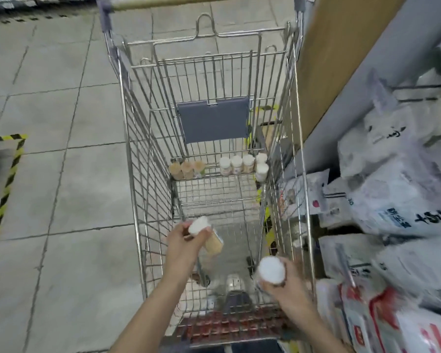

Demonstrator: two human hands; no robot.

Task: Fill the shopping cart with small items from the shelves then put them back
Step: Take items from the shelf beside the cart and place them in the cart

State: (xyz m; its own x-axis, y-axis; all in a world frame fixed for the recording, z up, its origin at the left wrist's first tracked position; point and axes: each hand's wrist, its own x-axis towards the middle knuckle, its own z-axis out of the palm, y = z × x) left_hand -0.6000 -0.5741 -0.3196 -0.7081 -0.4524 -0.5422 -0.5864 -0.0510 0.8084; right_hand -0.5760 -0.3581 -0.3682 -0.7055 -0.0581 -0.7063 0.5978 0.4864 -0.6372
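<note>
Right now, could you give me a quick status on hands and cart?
Left hand grips two jars. Right hand grips one jar. Cart holds eight jars in a row. Nothing blocking.

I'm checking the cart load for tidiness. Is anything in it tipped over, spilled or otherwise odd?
Nothing stands out. The small jars stand upright in a row at the cart's far end. The left hand and right hand each hold a white-capped jar above the basket. No spill shows.

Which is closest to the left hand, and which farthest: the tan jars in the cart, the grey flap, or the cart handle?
From the left hand, in the head view:
1. Tan jars, standing in a row at the cart's left side.
2. Grey flap, hanging on the cart's end wall beyond them.
3. Cart handle, at the top edge.
</note>
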